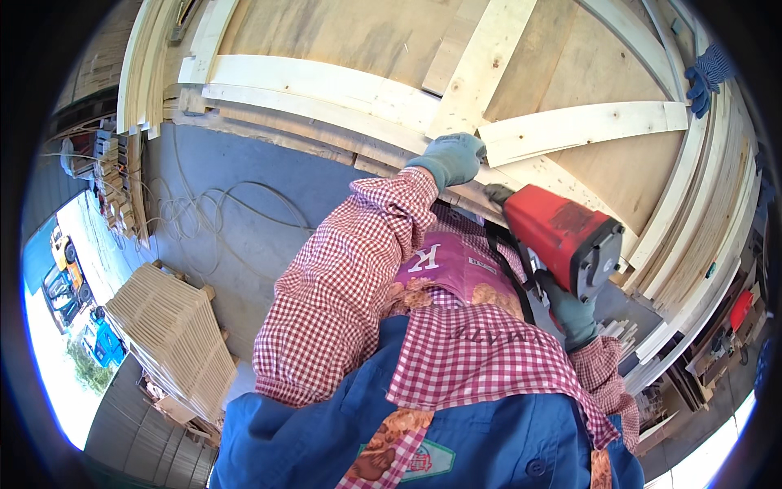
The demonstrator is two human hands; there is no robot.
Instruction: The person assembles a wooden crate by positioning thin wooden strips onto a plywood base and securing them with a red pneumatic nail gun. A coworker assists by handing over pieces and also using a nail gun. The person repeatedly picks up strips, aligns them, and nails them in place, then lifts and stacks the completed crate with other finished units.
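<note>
My left hand [452, 159], in a grey-green work glove, is closed at the near edge of a wooden frame panel [326, 85]. Its fingers curl beside the left end of a pale wooden slat [582, 130]; what they hold, if anything, is hidden. A second slat [489, 61] runs away from me just above that hand. My right hand [573, 314], gloved alike, grips the handle of a red and black nail gun [562, 224]. The gun's nose points toward my left hand and the panel's edge, a little apart from the hand.
At the far right, another person's blue-gloved hand [705, 80] is at the panel's edge. Long boards [709, 220] lie along the right side. A looped hose [216, 212] crosses the floor at left, beyond stacked slatted wood [175, 326]. Vehicles [69, 265] stand outside.
</note>
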